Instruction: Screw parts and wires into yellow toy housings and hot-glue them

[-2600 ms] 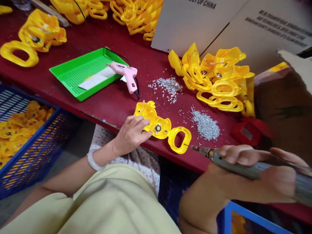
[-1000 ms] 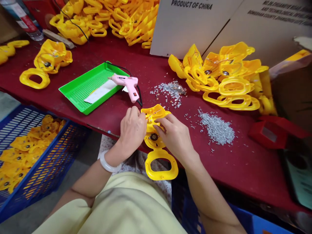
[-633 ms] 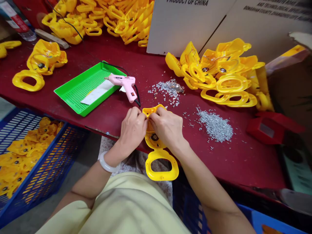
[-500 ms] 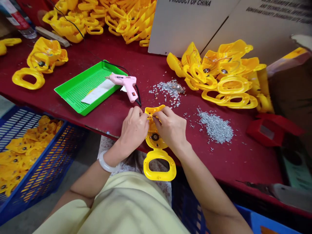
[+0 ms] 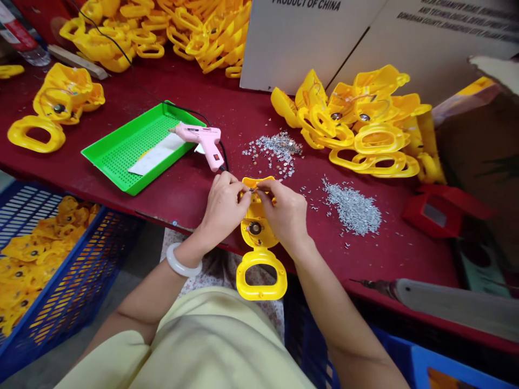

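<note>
A yellow plastic shell (image 5: 263, 233) lies at the table's front edge, its loop handle (image 5: 261, 274) sticking out over my lap. A round dark metal-rimmed part (image 5: 255, 228) sits inside it. Over the shell's far end, my left hand (image 5: 225, 204) pinches thumb and forefinger from the left. My right hand (image 5: 284, 209) pinches from the right, fingertips close to the left ones. Between them shows a small dark, thin bit, too small to name. The fingers partly cover the shell's upper half.
Beyond my hands are a pink glue gun (image 5: 203, 141), a green tray (image 5: 121, 181), clear small parts (image 5: 279, 148) and silver screws (image 5: 352, 208). Yellow shells (image 5: 373, 119) pile up at right. A powered screwdriver (image 5: 446, 300) lies at front right; a blue crate (image 5: 109, 259) stands at left.
Both hands' fingertips have drawn slightly apart, and a small dark bit now shows between them. The view has shifted a little to the right, showing more of the screwdriver.
</note>
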Demonstrator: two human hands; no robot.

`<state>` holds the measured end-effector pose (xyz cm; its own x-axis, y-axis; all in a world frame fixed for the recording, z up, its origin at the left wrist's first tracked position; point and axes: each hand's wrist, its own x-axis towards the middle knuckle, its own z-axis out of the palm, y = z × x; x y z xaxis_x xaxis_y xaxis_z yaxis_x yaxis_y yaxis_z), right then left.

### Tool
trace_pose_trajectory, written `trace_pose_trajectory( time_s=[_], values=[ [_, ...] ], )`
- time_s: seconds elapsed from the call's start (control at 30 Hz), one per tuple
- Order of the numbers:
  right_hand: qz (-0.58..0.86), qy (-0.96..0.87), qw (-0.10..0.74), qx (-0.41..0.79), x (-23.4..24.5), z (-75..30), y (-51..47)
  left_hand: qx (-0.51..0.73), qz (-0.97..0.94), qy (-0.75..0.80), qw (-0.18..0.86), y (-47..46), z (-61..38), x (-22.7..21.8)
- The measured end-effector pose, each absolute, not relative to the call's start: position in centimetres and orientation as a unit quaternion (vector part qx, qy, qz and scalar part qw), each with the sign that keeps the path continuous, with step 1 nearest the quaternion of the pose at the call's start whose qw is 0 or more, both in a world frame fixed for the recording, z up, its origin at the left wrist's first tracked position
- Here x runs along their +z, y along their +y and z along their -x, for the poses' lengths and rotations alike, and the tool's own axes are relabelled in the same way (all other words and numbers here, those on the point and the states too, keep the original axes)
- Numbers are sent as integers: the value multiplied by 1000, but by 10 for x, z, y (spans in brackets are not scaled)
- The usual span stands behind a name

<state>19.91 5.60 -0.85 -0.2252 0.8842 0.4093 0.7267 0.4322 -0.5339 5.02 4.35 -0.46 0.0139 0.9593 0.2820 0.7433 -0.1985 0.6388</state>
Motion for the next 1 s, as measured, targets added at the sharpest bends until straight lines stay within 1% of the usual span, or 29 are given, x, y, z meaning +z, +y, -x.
trace_pose_trajectory(
  time_s=[0.13, 0.27, 0.33, 0.43, 0.5, 0.57, 0.8, 0.93, 1.0],
  values=[
    [529, -731, 381, 202, -7, -199, 57, 381, -667, 599, 226, 44, -48, -11],
    [537, -707, 397, 231, -5, -199, 57, 381, -658, 601, 245, 45, -48, -13],
    [536, -709, 400, 225, -5, -199, 56, 368, -664, 613, 218, 44, -51, -11],
    [539, -714, 402, 197, -8, -198, 55, 358, -670, 632, 152, 42, -57, -10],
    [543, -716, 400, 184, -10, -198, 53, 367, -667, 638, 117, 41, -60, -10],
    [538, -719, 395, 192, -11, -199, 53, 386, -658, 638, 104, 40, -62, -13],
    [530, -700, 425, 221, -7, -201, 54, 455, -615, 617, 185, 43, -62, -23],
    [521, -698, 457, 182, -4, -202, 49, 453, -608, 625, 189, 44, -62, -23],
    [515, -720, 437, 159, -3, -204, 47, 452, -610, 623, 186, 43, -63, -22]
  ],
)
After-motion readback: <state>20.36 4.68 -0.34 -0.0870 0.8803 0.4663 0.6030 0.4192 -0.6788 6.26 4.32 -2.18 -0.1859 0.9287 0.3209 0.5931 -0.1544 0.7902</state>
